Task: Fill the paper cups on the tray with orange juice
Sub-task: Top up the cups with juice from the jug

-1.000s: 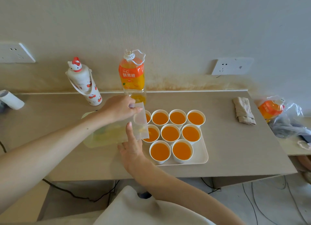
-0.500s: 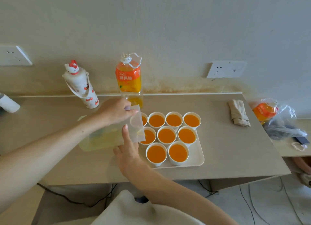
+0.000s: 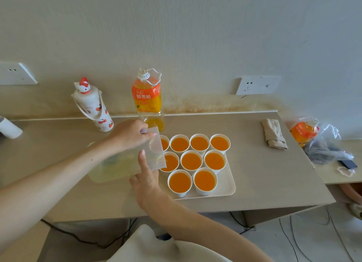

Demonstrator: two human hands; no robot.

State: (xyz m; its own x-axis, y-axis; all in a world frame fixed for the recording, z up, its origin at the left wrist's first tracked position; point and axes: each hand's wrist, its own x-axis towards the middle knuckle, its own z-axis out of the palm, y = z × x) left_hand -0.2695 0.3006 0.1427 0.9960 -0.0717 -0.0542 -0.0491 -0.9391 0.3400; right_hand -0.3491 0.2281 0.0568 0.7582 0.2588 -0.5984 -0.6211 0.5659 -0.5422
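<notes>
Several white paper cups (image 3: 191, 161) stand on a cream tray (image 3: 228, 186), each holding orange juice. A clear, nearly empty plastic jug (image 3: 125, 163) lies tipped on its side with its mouth end over the two leftmost cups, which it partly hides. My left hand (image 3: 129, 134) grips the jug's upper edge from above. Below it, my right hand (image 3: 146, 176) touches the jug's side with a straight forefinger. An orange juice bottle (image 3: 147, 101) stands behind the tray near the wall, with a little juice left at its bottom.
A white cartoon flask (image 3: 94, 107) stands left of the bottle. A folded cloth (image 3: 273, 133) lies at the right of the table. On a lower surface further right sits a plastic bag with another juice bottle (image 3: 303, 131). The table's front edge runs just below the tray.
The jug stays tipped over the left cups and both hands keep their hold. Only the camera's view has shifted slightly.
</notes>
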